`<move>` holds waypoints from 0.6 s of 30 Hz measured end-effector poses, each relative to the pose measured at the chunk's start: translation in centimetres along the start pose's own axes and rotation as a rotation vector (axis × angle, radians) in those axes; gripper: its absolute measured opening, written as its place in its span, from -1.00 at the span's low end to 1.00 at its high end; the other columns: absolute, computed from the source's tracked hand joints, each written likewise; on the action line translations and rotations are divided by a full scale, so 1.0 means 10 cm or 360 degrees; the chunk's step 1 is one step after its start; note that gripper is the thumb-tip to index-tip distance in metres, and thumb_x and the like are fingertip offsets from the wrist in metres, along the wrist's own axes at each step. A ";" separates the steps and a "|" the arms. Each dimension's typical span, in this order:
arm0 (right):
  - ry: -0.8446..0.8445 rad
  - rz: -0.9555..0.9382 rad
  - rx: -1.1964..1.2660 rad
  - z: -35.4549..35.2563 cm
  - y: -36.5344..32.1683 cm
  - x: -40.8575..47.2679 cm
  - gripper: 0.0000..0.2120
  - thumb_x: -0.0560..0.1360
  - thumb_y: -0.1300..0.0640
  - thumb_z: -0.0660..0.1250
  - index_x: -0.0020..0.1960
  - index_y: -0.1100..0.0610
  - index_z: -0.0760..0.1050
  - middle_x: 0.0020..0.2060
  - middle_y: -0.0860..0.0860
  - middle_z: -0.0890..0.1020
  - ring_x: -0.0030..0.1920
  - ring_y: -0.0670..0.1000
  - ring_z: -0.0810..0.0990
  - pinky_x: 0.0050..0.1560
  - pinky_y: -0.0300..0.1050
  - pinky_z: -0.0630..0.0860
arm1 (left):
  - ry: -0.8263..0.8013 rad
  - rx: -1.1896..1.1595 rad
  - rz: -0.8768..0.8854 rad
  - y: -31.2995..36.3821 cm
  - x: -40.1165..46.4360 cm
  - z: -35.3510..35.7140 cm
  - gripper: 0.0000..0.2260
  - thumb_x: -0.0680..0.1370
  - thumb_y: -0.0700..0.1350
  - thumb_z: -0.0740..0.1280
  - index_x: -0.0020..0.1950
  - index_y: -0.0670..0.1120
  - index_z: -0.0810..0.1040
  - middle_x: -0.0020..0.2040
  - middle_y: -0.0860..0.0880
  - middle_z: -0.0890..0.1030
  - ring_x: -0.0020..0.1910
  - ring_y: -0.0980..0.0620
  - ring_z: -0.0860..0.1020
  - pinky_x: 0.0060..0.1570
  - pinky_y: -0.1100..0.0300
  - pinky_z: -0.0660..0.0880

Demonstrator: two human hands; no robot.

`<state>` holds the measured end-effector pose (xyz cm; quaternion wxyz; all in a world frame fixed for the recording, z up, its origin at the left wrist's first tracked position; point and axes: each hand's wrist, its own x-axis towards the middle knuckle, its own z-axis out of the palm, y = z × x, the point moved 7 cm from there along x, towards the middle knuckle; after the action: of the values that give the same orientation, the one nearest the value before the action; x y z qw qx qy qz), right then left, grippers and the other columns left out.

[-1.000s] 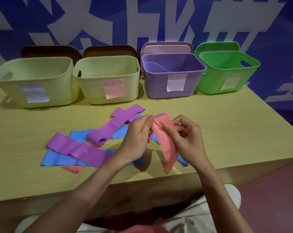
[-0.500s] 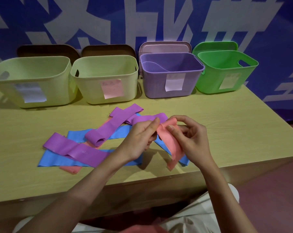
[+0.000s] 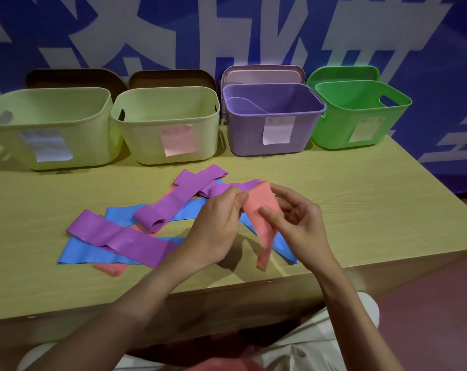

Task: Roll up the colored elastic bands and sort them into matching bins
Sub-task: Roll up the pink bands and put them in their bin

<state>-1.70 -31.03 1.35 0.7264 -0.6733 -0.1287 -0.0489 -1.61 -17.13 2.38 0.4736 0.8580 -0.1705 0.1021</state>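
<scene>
Since a second ago both hands have lifted the pink band's top edge slightly higher and spread it wider, its tail hanging toward the table edge. Left hand (image 3: 221,223) pinches the upper left corner of the pink elastic band (image 3: 261,210); right hand (image 3: 299,226) pinches it with thumb on front. To roll well, I'd fold the top edge tightly and keep both sides even. Beyond lie purple bands (image 3: 125,239) over blue bands (image 3: 189,210), then the pink-labelled bin (image 3: 168,111), probably its destination.
</scene>
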 end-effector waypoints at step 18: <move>0.0058 -0.0125 -0.0060 -0.07 -0.03 0.08 -0.91 0.43 0.28 0.41 -0.10 0.13 0.58 -0.28 -0.10 0.66 -0.25 -0.14 0.59 -0.21 -0.29 0.51 | -0.0059 -0.0614 -0.0278 -0.09 -0.02 0.08 -0.58 0.61 0.12 0.09 -0.14 -0.24 0.39 -0.40 -0.01 0.31 -0.48 0.17 0.25 -0.44 0.34 0.20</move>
<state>-0.98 -31.63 1.81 0.7134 -0.6803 -0.1408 -0.0921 -1.46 -17.35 1.21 0.6329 0.7647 -0.1206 0.0105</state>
